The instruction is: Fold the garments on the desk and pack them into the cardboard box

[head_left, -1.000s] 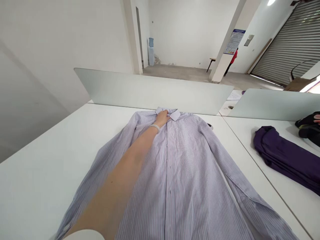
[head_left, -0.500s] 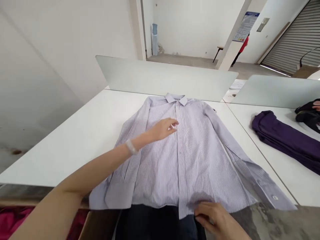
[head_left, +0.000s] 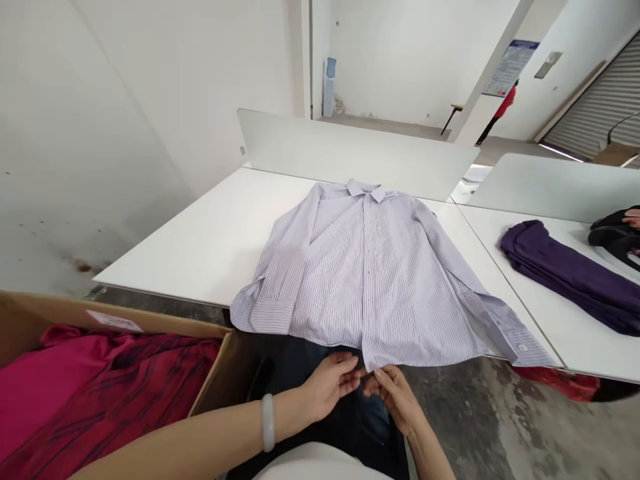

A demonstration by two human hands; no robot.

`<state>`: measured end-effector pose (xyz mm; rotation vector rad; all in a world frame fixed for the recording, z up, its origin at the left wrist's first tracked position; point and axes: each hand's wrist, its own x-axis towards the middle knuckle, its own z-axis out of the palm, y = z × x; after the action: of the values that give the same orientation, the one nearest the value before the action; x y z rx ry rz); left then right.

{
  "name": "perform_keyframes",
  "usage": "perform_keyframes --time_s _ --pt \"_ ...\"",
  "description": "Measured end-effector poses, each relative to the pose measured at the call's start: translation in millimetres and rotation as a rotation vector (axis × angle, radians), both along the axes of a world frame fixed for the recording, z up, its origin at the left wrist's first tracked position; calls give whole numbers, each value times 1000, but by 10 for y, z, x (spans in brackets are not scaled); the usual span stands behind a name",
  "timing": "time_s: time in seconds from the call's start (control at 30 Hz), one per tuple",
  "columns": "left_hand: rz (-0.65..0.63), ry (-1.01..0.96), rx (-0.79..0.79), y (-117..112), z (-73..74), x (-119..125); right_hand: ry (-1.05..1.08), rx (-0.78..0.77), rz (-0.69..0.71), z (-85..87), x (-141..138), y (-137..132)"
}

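A striped, light purple button-front shirt (head_left: 345, 267) lies face up on the white table, its collar at the far side and its hem hanging over the near edge. Its sleeves are spread along both sides. At the bottom of the front placket, my right hand (head_left: 397, 398) pinches the hem between thumb and fingers. Just left of it is my left hand (head_left: 327, 387), with a pale bangle on the wrist. Its thumb and fingers are apart, close to the hem, and I see nothing held in them.
A cardboard box (head_left: 213, 373) with pink and red checked cloth stands at the left. Folded dark purple cloth (head_left: 570, 273) lies on the right part of the table (head_left: 200, 233). A frosted divider (head_left: 350, 150) runs along the back. Farther off is a person in red (head_left: 506, 103).
My left hand has come down from the shirt's chest to the hem, beside my right hand. The right hand stays at the hem. The view has shifted, showing more of the box.
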<state>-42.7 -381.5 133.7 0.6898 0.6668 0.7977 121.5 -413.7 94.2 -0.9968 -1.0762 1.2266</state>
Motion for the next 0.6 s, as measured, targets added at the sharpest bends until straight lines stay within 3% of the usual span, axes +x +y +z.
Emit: perform_keyframes --time_s 0.1,0.27,0.37,0.5,0.6 --pt "81 -117 60 76 -37 165 214 -36 -143 -1 -73 -17" --pt "159 -170 75 89 -87 250 316 -16 -177 84 -122 -63" --pt "157 -165 165 31 -110 210 380 -4 -177 140 -215 -125" --pt "148 -103 296 -75 -81 79 283 44 -217 149 -398 -175" --pt "171 -19 343 -124 -73 -12 116 110 -358 94 -469 -157"
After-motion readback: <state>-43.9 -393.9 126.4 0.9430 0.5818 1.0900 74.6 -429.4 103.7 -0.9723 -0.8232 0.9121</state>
